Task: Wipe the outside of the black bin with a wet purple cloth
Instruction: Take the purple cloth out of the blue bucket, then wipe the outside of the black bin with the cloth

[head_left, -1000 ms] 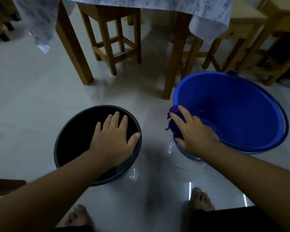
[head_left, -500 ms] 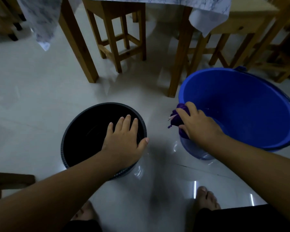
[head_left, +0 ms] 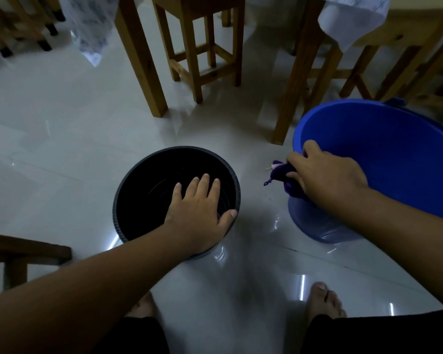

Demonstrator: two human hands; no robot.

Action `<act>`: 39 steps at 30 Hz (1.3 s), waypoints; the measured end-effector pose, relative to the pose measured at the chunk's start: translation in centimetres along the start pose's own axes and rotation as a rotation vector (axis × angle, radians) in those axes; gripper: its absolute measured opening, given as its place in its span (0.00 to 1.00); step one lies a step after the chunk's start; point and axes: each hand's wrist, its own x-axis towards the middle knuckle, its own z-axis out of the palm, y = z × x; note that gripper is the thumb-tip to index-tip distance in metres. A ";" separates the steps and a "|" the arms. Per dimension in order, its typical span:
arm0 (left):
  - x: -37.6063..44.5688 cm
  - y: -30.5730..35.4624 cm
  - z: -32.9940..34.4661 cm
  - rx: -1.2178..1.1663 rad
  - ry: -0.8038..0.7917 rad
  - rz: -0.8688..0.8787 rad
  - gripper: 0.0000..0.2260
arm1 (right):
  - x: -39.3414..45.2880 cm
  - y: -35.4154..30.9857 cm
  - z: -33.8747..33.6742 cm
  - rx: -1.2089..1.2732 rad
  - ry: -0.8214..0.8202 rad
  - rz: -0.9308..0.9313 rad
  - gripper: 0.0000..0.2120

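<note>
On the pale glossy tiled floor, left of centre, stands the round black plastic bin, upright and open-topped. The left hand lies flat across its near rim, fingers spread over the opening and thumb hooked on the edge, gripping nothing, probably to steady it for wiping. To the right, the right hand has its fingers closed around the bunched wet purple cloth at the rim of the large blue plastic tub, likely just lifted out, apart from the bin.
</note>
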 end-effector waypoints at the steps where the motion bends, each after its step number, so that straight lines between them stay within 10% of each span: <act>1: -0.2 -0.2 0.1 -0.001 -0.005 -0.003 0.36 | 0.0 -0.4 -0.5 0.025 0.012 -0.004 0.13; 17: -6.6 -1.6 4.0 -0.124 -0.326 -0.041 0.25 | -0.7 -7.9 -2.7 0.197 0.017 -0.271 0.15; 29: -5.8 -2.1 2.0 -0.026 0.061 0.003 0.12 | -1.1 -8.2 -3.1 0.284 0.034 -0.276 0.15; 39: -1.1 -5.1 -2.7 -0.405 0.211 -0.024 0.10 | -0.9 -8.1 -4.3 0.508 0.122 -0.197 0.19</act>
